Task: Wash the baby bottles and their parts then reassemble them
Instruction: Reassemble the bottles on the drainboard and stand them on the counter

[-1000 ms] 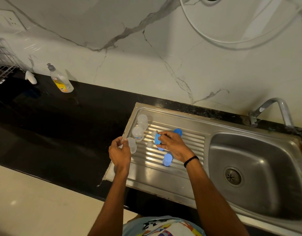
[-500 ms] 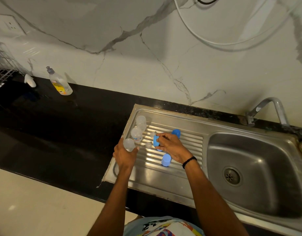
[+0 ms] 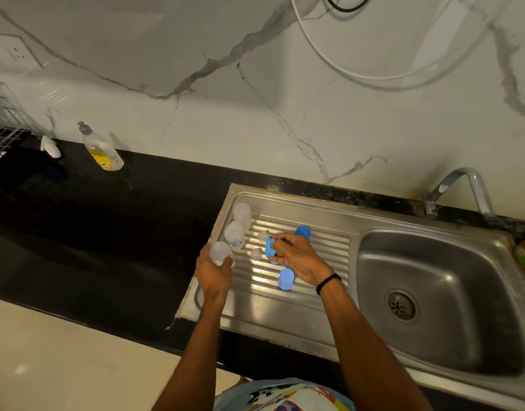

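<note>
— Where is the clear bottle (image 3: pixel 219 252)?
— Just above the drainboard's (image 3: pixel 314 295) left edge, with the left hand (image 3: pixel 213 272) fingers wrapped round it. It looks light, wet and probably slippery.
— And the right hand (image 3: pixel 298 258)?
— It pinches the blue collar (image 3: pixel 269 247) by its stiff rim.

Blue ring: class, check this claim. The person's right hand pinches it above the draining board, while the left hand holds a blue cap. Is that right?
Not quite. In the head view the left hand holds a clear plastic piece, not a blue cap. The rest stands: the right hand pinches the blue ring above the draining board.
</note>
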{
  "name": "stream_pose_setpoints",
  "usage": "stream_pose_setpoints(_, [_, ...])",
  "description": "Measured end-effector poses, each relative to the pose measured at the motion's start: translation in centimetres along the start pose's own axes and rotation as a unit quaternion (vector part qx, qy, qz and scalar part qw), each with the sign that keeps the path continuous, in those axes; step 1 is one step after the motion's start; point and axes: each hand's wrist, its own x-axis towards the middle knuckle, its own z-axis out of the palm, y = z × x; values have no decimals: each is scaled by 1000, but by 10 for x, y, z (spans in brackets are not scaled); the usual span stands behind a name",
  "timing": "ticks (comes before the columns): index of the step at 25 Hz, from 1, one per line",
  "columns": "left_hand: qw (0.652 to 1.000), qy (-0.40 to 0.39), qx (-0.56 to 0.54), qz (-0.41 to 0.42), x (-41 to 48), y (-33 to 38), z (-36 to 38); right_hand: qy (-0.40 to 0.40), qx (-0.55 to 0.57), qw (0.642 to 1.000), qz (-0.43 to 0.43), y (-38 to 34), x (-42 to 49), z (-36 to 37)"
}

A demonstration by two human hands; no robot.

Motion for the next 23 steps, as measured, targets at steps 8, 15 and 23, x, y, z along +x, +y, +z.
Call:
stream_pose_setpoints(8, [975,7,-209,-73,-16,25,-21,6,-9,1000,-2,-1,-3,-3])
stream_pose_setpoints(15, [967,-29,-249,-45,-26,38,-20,29,-30,999,-17,-4,-8,-14])
stream_pose_setpoints(23, [952,-80,-292,-49,-40,93,16,70,95,992,-41,-45,-43,-63])
